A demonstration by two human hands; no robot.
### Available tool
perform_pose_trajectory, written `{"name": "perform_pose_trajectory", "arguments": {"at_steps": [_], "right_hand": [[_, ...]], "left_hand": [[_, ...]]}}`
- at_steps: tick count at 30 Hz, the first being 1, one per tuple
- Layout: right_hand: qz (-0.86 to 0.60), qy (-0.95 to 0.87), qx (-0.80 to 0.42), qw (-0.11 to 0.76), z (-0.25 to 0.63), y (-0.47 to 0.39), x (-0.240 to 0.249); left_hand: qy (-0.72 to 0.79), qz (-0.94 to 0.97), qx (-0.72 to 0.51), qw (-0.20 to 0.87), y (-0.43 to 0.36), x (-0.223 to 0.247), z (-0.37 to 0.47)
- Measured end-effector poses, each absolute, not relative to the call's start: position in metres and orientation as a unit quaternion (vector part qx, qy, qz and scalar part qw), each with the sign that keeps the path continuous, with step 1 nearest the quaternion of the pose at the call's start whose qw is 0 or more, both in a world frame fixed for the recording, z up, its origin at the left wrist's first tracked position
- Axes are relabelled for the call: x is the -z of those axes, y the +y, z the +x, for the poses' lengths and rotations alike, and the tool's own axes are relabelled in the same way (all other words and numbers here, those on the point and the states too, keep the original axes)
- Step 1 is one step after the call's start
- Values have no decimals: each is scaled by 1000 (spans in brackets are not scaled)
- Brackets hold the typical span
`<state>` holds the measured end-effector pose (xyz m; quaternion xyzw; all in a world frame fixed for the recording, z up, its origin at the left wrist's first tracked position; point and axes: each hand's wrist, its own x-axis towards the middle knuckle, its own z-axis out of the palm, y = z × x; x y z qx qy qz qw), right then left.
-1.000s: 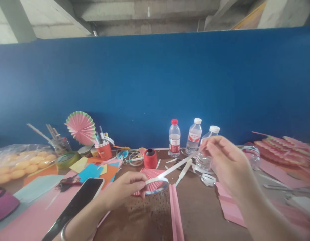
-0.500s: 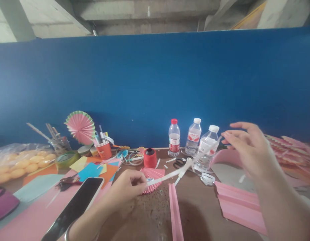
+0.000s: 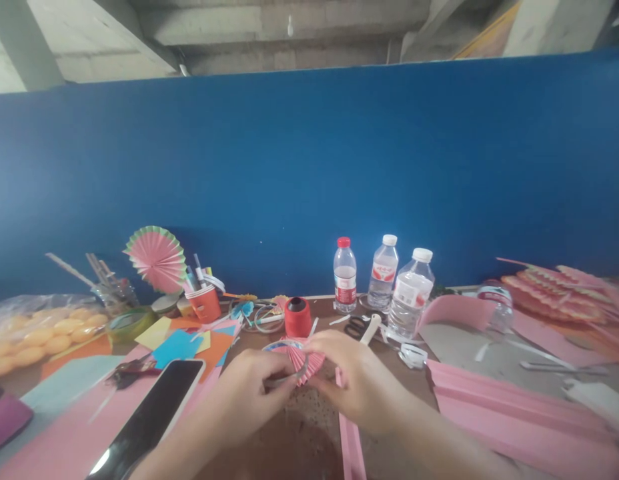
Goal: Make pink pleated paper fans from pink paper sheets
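Both my hands are closed at the middle of the table, around a small pleated pink paper fan (image 3: 311, 363). My left hand (image 3: 257, 387) grips its left side with thumb and curled fingers. From the right, my right hand (image 3: 357, 377) reaches over with its fingers on the pleats, hiding part of the fan. A pale bluish curved edge shows behind the left fingers; I cannot tell what it is. A folded pink paper strip (image 3: 350, 447) lies below my right hand. Just behind the fan stands a red spool-like object (image 3: 297, 317).
Three bottles (image 3: 345, 277) stand at the back, near black-handled scissors (image 3: 357, 327). On the left are a phone (image 3: 149, 420), coloured paper (image 3: 177, 347), an orange cup (image 3: 203, 303) of pens and a bag of yellow balls (image 3: 54, 333). Pleated pink paper (image 3: 509, 413) lies at the right.
My right hand has come down and left from beside the bottles to the fan. The white strip stretched between my hands no longer shows. The fan is now up between my fingers.
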<state>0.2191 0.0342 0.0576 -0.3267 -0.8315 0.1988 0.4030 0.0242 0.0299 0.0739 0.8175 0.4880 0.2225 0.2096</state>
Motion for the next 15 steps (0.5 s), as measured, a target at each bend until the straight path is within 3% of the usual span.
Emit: {"name": "perform_pose_trajectory", "arguments": {"at_steps": [10,15], "right_hand": [[-359,-807,-156,443,207,31,-46],[-392,-780,-243,423,209,33,-51]], "left_hand": [[495,799,-250,231,23,-76,27],[478,803,-261,241,22,-76,25]]}}
